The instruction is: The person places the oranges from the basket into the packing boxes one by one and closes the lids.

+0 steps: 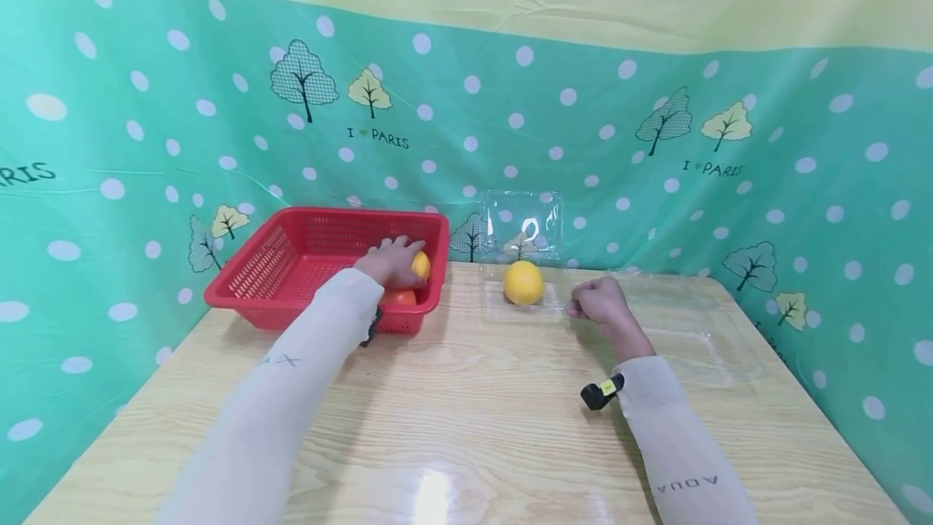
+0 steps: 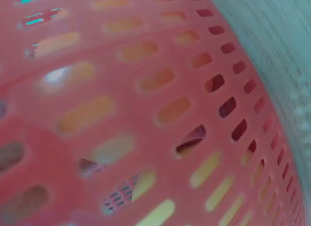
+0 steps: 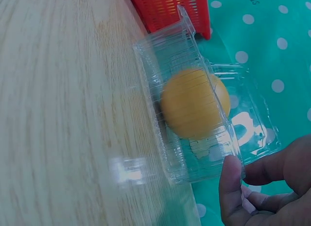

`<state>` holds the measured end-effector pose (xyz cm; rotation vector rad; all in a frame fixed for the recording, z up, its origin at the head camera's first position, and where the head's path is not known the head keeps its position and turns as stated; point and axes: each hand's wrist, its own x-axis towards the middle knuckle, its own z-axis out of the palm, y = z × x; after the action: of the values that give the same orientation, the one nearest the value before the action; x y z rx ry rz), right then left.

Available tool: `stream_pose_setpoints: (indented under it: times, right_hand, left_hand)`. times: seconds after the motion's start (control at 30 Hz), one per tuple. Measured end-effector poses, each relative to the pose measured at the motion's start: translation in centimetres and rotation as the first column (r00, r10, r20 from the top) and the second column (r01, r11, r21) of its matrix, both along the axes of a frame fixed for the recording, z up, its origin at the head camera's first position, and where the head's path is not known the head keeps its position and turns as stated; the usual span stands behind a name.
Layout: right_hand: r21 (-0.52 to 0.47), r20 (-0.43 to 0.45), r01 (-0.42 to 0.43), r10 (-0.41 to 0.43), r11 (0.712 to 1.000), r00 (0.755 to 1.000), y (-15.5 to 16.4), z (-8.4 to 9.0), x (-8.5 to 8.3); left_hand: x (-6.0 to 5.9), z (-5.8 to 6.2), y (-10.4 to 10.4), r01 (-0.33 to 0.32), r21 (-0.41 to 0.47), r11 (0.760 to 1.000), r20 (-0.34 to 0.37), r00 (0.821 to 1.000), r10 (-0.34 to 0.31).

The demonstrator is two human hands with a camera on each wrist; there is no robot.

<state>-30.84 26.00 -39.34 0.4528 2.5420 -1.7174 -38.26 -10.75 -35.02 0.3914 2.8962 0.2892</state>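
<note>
While the left hand curled over a yellow fruit inside the red basket, forearm stretched toward 11 o'clock, an orange fruit lay just beneath. Right hand, fingers curled with thumb against a clear clamshell box, sat at 3 o'clock of the boxed yellow orange.

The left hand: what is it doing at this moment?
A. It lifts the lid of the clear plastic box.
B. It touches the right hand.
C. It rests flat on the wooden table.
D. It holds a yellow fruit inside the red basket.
D: in the head view the left hand curls over a yellow fruit inside the red basket, far from the clear plastic box and the right hand.
</note>
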Motion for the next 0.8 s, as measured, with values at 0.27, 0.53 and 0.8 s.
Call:
stream_pose_setpoints:
  times: [0.27,0.53,0.8]
  right_hand:
    - [0.022,-0.002,0.0,0.0,1.0,1.0,-0.02,-0.04,0.01]
    - [0.02,-0.007,0.002,-0.002,1.0,1.0,-0.02,-0.07,0.06]
    - [0.036,-0.001,0.009,-0.009,0.999,1.0,-0.08,-0.06,0.04]
  left_hand:
    - [-0.69,-0.79,0.4,-0.028,0.061,0.998,0.06,0.998,0.025]
    - [-0.5,-0.43,0.6,-0.038,0.076,0.996,0.063,0.997,0.033]
    - [-0.31,-0.31,0.59,-0.046,0.094,0.995,0.051,0.998,0.041]
